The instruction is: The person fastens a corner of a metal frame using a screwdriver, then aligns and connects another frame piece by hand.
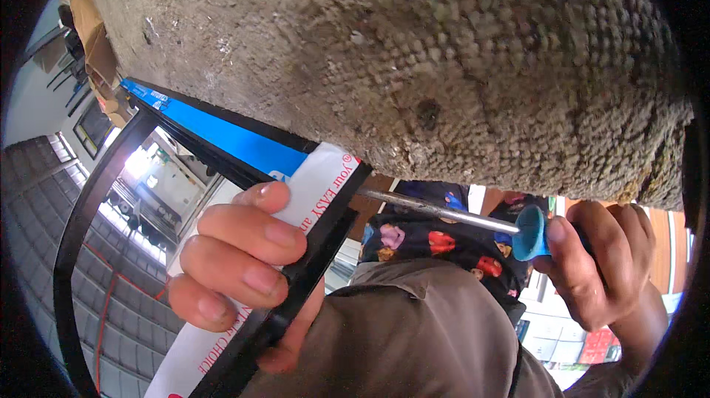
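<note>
My left hand [240,254] is closed around the edge of a black frame [314,250], fingers on one side and thumb partly showing on the other. White film with red print [318,184] covers part of that edge, and a bright blue strip [229,132] runs along the adjoining side. At the right, my right hand [603,261] grips a screwdriver [444,211] by its handle, just behind a flared teal collar. Its metal shaft points left toward the frame's corner. The tip is hidden there, so contact cannot be made out.
A worn, grey-brown carpeted surface [444,65] fills the upper view, close to the frame and the shaft. Brown cardboard [92,25] lies at the far left. Brown cloth [414,331] and dark patterned fabric [444,239] are below the screwdriver. Red crates [597,345] show at lower right.
</note>
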